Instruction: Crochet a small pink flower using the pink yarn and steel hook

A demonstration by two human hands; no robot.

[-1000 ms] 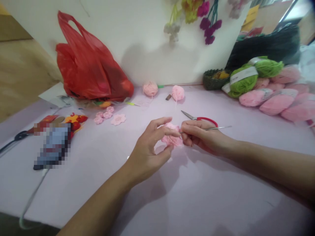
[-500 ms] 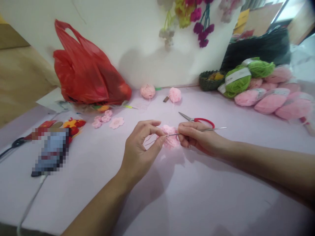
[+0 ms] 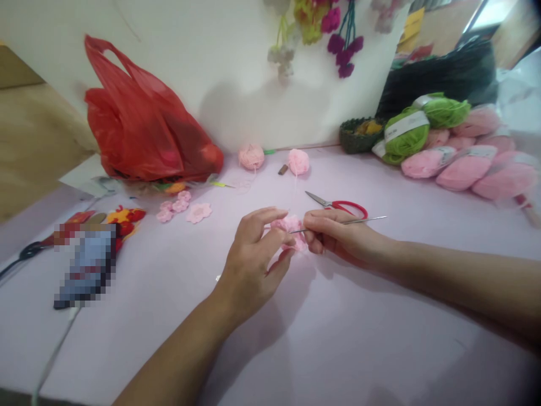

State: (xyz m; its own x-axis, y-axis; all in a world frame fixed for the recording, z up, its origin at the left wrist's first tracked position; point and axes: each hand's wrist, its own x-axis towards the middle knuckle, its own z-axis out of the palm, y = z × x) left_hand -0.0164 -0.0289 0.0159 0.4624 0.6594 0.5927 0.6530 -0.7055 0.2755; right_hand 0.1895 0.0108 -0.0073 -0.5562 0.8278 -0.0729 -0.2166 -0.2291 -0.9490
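A red plastic bag is sitting at the far left, and small pink crochet flowers are lying near it on the pale purple table. The left hand is curling its fingers closed around a pink crochet piece, holding it up above the table between both hands. It looks light, soft and squishy, so its edge seems a good place to hold. The right hand is pinching a thin steel crochet hook, just in front of red-handled scissors, and fat pink yarn skeins are piling up at the right
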